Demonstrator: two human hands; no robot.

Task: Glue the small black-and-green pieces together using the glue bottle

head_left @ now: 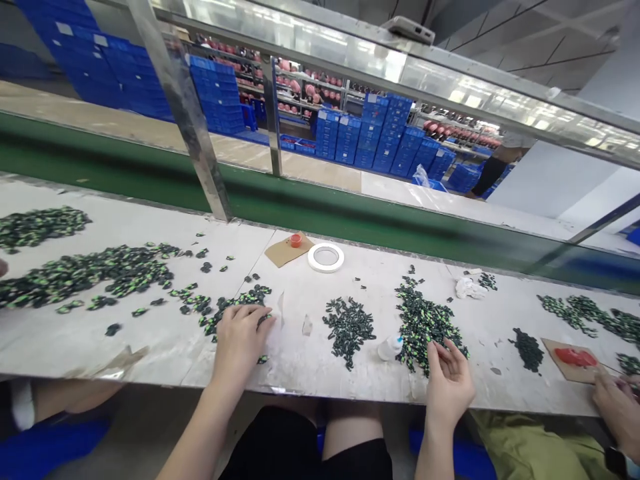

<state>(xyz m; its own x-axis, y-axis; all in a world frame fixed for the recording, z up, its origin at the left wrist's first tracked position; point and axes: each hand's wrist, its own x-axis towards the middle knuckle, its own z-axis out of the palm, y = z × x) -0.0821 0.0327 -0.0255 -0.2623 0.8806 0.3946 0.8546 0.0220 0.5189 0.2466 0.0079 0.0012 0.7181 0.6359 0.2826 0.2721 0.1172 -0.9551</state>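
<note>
My left hand point(241, 340) lies palm down on the white worktable point(150, 340), fingers spread over a scatter of small dark green and black parts point(235, 303). My right hand point(450, 377) rests at the table's near edge, palm turned up and fingers loosely curled, touching the near side of a bigger pile of green-black parts point(425, 323). I cannot make out anything in its fingers. Between my hands lie a smaller dark pile point(349, 327) and a small white bottle point(390, 348) on its side.
A white tape roll point(325, 257) and a cardboard piece with an orange cap point(295, 240) sit farther back. Long heaps of parts point(75, 273) cover the left. Another person's hand point(617, 407) works at the right near a red blob on cardboard point(575, 357). Green conveyor belt point(350, 217) runs behind.
</note>
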